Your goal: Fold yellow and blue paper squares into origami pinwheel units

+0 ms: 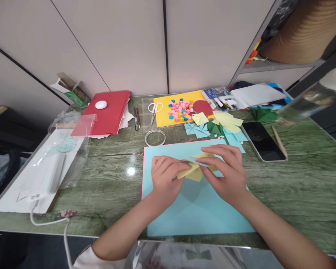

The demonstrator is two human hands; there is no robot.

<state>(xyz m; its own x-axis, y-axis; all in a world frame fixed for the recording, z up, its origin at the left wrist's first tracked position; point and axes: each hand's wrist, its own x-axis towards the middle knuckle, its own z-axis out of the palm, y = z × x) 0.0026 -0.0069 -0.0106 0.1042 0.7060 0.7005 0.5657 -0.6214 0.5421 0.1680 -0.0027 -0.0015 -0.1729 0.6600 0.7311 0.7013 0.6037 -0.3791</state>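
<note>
Head view: both hands work low over a light-blue sheet (196, 215) that lies flat on the green surface (296, 186).
Left hand (164, 181): fingers curled, with the fingertips pinching the left corner of the yellow paper (195, 174).
Right hand (226, 175): slightly blurred, fingers pressed on the paper's right part. It grasps the paper too, though the thumb's place is hard to tell.
Yellow paper: partly folded, between the two hands and touching both, resting on the upper half of the light-blue sheet. A pale blue strip (194, 161) shows along its top edge by the right fingertips.
Fold, as I judge it: this looks like creasing a small piece. It should go best with the edges lined up before pressing, one hand pinning while the other runs the crease, and the flat sheet as backing.
Risk: the piece is small and the fingers cover much of it, so a skewed crease is likely.
Nearby: folded pieces (222, 127) in yellow, green and blue lie beyond the sheet's far right corner. A phone (261, 141) lies to the sheet's right. A tape ring (155, 137) and scissors (154, 110) lie beyond its far left corner. All are apart from the hands.
</note>
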